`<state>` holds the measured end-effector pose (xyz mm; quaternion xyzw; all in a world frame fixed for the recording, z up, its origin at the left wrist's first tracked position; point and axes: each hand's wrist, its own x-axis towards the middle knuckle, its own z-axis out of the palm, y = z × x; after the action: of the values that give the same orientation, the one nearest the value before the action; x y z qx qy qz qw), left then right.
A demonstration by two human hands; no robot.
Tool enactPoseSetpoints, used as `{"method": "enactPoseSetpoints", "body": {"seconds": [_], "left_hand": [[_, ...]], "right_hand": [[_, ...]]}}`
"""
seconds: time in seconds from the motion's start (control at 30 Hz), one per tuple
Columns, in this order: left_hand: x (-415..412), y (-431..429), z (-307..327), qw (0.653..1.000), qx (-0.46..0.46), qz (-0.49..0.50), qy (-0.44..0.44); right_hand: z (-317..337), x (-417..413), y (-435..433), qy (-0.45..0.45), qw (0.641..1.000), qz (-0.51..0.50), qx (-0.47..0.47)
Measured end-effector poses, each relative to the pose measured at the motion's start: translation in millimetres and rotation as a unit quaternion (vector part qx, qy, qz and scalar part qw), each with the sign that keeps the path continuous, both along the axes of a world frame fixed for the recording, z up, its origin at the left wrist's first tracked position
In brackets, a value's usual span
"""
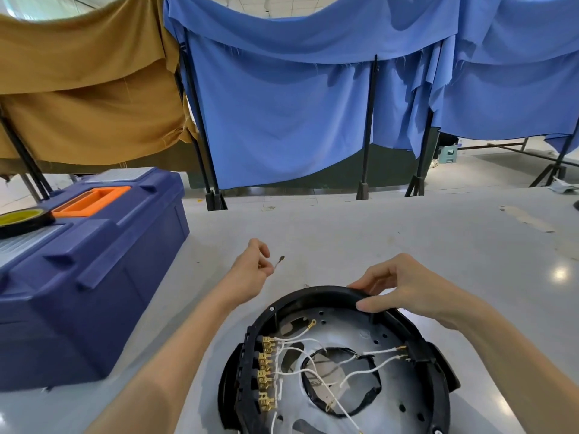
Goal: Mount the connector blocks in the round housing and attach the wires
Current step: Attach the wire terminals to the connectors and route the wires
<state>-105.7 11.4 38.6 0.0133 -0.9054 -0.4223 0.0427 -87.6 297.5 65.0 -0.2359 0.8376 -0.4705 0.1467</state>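
Big blue cloths and a brown cloth hang behind the grey table. A closed blue toolbox sits on the left, with a tape roll on its lid. The round housing lies at the front of the table, with gold connector blocks and white wires inside. The right hand grips its far rim. The left hand pinches a tiny screw.

You can read no text, brand or number here, as far as this wide view shows; the blue toolbox and round housing show none.
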Motion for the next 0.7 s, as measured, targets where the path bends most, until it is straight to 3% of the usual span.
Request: {"method": "enactPoseSetpoints", "body": {"seconds": [0.2, 0.33, 0.43, 0.53, 0.7], "left_hand": [[30, 45, 33, 0.977, 0.190, -0.098, 0.023], [47, 73, 39, 0.959, 0.237, -0.148, 0.044], [55, 79, 40, 0.956, 0.247, -0.145, 0.059], [57, 76, 39, 0.956, 0.245, -0.140, 0.080], [56, 58, 31, 0.982, 0.079, -0.096, 0.140]], "right_hand": [[4, 8, -16, 0.125, 0.985, -0.090, -0.074], [9, 18, -30, 0.163, 0.970, -0.093, -0.154], [7, 21, -31, 0.162, 0.964, -0.107, -0.184], [6, 25, -31, 0.097, 0.960, -0.111, -0.239], [11, 27, -30, 0.053, 0.952, -0.114, -0.278]]}}
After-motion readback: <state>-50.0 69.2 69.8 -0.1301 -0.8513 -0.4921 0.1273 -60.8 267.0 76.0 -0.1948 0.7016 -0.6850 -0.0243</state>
